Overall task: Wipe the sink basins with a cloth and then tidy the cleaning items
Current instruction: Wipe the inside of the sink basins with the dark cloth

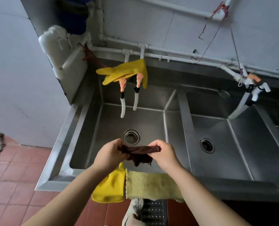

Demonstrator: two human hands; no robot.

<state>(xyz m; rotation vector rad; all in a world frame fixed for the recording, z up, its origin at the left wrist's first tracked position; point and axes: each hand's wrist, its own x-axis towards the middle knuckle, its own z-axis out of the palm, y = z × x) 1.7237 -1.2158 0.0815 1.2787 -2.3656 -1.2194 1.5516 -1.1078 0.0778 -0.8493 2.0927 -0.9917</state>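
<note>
**Dark cloth held taut between both hands over the left basin**

Nearest, a pale yellow towel and a yellow rubber glove hang side by side over the sink's front rim, touching each other. Just beyond them, above the front part of the left basin, the dark brown cloth is stretched between the two hands.

The cloth looks thin, limp and light; it sags and bunches below the held edge, and a loose corner hangs down. It is probably damp, so likely to cling rather than slip. It is best taken along a folded edge or gathered into a pad, since a single corner would let the rest trail.

The left hand has its fingers curled around one bunched end of the cloth. The right hand pinches the other end, thumb over fingers, with the fold drawn fairly straight between them. Neither hand touches the steel.

Farther in lies the left basin's drain, and the right basin sits beyond the divider. At the back rim, another yellow glove is draped over the taps.
</note>
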